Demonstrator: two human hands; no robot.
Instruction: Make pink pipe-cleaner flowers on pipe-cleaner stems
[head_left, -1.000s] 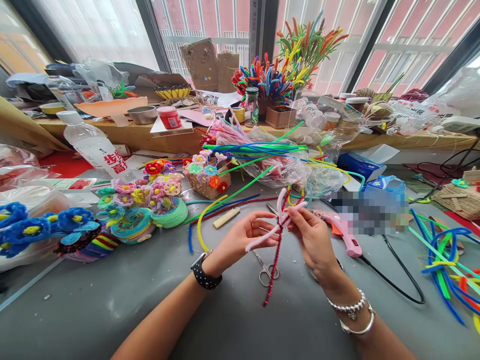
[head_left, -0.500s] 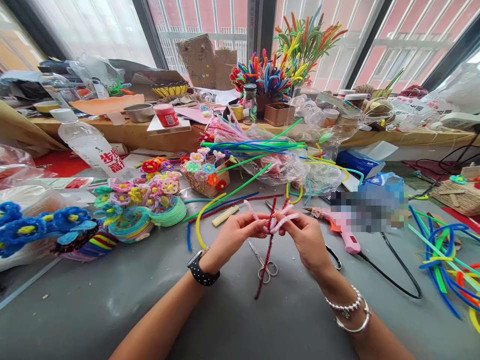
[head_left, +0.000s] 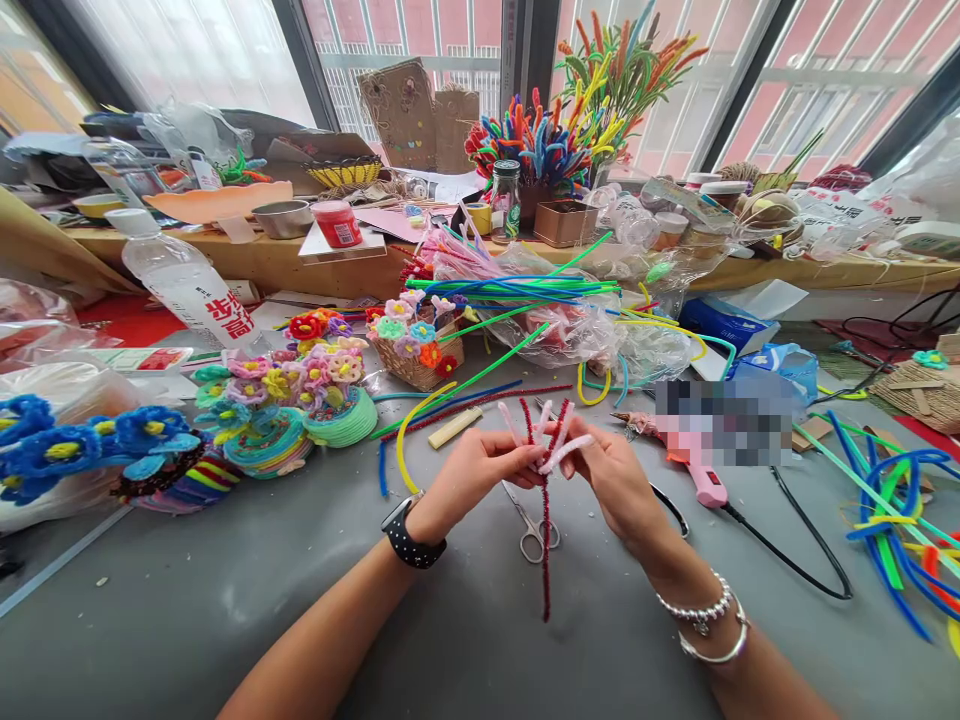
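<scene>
Pale pink pipe cleaners and dark red ones cross in a bundle between my hands, their upper ends fanned out and one red stem hanging down. My left hand pinches the bundle at the crossing from the left, thumb and fingers pressed together. From the right, my right hand has its fingers closed on a pale pink piece bent up to the right. Small scissors lie on the grey table behind the hanging red stem, which partly covers them.
A pink glue gun with a black cable lies at the right, near tangled blue and green pipe cleaners. Pipe-cleaner flower pots and a bottle stand at the left. A beige stick lies beyond my left hand.
The hanging red stem has swung from a slant to nearly vertical. The upper ends are spread wider apart, and my right fingers have shifted on the pink piece. The view has moved slightly.
</scene>
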